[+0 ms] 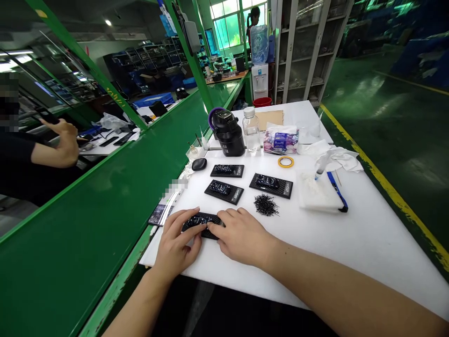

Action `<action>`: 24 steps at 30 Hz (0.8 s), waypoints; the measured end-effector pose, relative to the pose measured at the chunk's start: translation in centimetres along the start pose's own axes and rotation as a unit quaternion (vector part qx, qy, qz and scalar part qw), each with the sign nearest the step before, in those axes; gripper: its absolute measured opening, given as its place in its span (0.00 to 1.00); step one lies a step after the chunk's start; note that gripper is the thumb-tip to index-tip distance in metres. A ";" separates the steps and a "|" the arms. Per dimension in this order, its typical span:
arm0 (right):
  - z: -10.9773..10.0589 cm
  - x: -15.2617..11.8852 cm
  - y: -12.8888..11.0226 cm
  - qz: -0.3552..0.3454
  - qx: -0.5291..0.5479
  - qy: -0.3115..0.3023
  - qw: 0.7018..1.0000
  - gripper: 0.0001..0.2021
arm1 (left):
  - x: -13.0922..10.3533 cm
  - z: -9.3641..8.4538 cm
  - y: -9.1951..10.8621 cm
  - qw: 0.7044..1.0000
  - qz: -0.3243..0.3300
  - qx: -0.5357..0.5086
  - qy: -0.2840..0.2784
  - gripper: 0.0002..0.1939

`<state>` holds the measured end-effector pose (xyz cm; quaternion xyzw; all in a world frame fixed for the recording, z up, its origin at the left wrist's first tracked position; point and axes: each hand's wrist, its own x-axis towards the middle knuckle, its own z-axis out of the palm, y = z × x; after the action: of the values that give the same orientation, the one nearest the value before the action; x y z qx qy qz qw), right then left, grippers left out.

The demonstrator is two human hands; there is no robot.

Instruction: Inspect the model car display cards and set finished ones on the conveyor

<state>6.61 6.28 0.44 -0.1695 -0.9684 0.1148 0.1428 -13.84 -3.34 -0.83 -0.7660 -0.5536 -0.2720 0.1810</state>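
Close to the table's front edge lies a dark, glossy model car (200, 220) on a black carbon-patterned base (209, 235). My left hand (178, 239) holds it from the left, index finger resting on top and thumb at the near side. From the right, my right hand (242, 232) grips the other end, its fingertips pressed on the car. The fingers cover much of the car. Beyond my hands are three similar cars on bases: one at the back (227, 170), one at the middle (223, 190) and one to the right (271, 184). A pile of small black strips (266, 205) lies beside them.
A black jug (229, 135), clear bottle (251, 128) and tissue pack (281, 140) stand at the back. Yellow tape (286, 162) and a white foam pad (315, 199) with a syringe (320, 172) and blue-black tool (337, 192) lie rightward. A green partition (105, 196) borders the left.
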 end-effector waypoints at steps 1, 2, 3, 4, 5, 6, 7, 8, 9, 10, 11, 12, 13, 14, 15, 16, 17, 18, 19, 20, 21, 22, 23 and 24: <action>0.0 0.0 0.0 0.000 0.000 0.000 1.000 0.14 | 0.0 0.0 0.0 1.000 -0.003 -0.007 -0.003 0.16; 0.0 0.0 0.0 0.001 0.000 -0.001 1.000 0.14 | 0.0 0.0 -0.1 1.000 -0.006 -0.014 -0.007 0.16; 0.0 0.0 0.0 0.000 0.001 -0.002 1.000 0.14 | -0.1 -0.1 -0.1 1.000 -0.011 -0.023 -0.013 0.15; 0.0 0.0 0.0 0.000 0.002 -0.002 1.000 0.14 | -0.1 -0.1 -0.2 0.999 -0.017 -0.031 -0.019 0.15; -0.1 0.0 0.1 -0.001 0.003 -0.003 1.000 0.14 | -0.1 -0.1 -0.2 0.999 -0.026 -0.039 -0.027 0.14; -0.1 0.0 0.1 -0.001 0.003 -0.004 1.000 0.15 | 0.0 -0.2 -0.3 0.998 -0.038 -0.048 -0.035 0.14; -0.2 0.0 0.1 -0.001 0.004 -0.006 1.000 0.15 | 0.0 -0.2 -0.3 0.996 -0.051 -0.058 -0.041 0.13; -0.2 0.0 0.1 -0.002 0.005 -0.007 1.000 0.16 | -0.1 -0.2 -0.4 0.995 -0.065 -0.067 -0.045 0.14; -0.3 0.0 0.1 -0.001 0.005 -0.008 1.000 0.16 | -0.1 -0.2 -0.4 0.993 -0.080 -0.076 -0.044 0.14; -0.3 0.0 0.0 -0.001 0.006 -0.010 1.000 0.16 | -0.1 -0.2 -0.5 0.991 -0.095 -0.084 -0.043 0.15; -0.3 0.0 0.0 0.000 0.006 -0.011 1.000 0.17 | -0.1 -0.2 -0.6 0.989 -0.111 -0.091 -0.042 0.17; -0.3 0.0 0.0 0.000 0.006 -0.012 1.000 0.17 | -0.1 -0.3 -0.7 0.986 -0.124 -0.097 -0.045 0.18; -0.2 0.0 0.0 0.000 0.007 -0.013 1.000 0.17 | 0.0 -0.4 -0.8 0.984 -0.135 -0.103 -0.055 0.20; -0.2 0.0 0.1 -0.002 0.008 -0.014 1.000 0.17 | 0.1 -0.5 -1.0 0.982 -0.136 -0.106 -0.075 0.23; -0.1 0.0 0.1 -0.005 0.009 -0.015 1.000 0.17 | 0.2 -0.7 -1.3 0.981 -0.126 -0.106 -0.103 0.26; -0.1 0.0 0.2 -0.009 0.011 -0.016 1.000 0.17 | 0.4 -1.0 -1.6 0.980 -0.108 -0.101 -0.132 0.29; -0.1 0.0 0.3 -0.012 0.013 -0.016 1.000 0.18 | 0.6 -1.3 -2.0 0.980 -0.085 -0.090 -0.159 0.31; -0.1 0.0 0.4 -0.017 0.016 -0.017 1.000 0.18 | 0.8 -1.6 -2.4 0.978 -0.063 -0.077 -0.184 0.33; -0.1 -0.1 0.5 -0.020 0.019 -0.018 0.999 0.18 | 1.0 -1.9 -2.8 0.975 -0.048 -0.063 -0.205 0.35; -0.1 -0.1 0.7 -0.023 0.024 -0.019 0.999 0.18 | 1.2 -2.2 -3.2 0.972 -0.040 -0.053 -0.224 0.35; -0.2 -0.1 0.9 -0.026 0.028 -0.019 0.999 0.19 | 1.4 -2.4 -3.5 0.968 -0.041 -0.049 -0.241 0.35; -0.2 -0.2 1.1 -0.028 0.031 -0.019 0.999 0.20 | 1.5 -2.6 -3.7 0.965 -0.043 -0.048 -0.255 0.35; -0.3 -0.2 1.3 -0.029 0.035 -0.020 0.999 0.20 | 1.6 -2.7 -3.8 0.962 -0.044 -0.051 -0.264 0.35; -0.4 -0.3 1.5 -0.029 0.043 -0.022 0.998 0.22 | 1.7 -2.7 -3.7 0.962 -0.042 -0.054 -0.265 0.34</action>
<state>7.45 7.65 0.32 -0.1328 -0.9699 0.1556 0.1319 -17.56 -2.44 2.26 -0.7956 -0.5976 -0.0961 -0.0255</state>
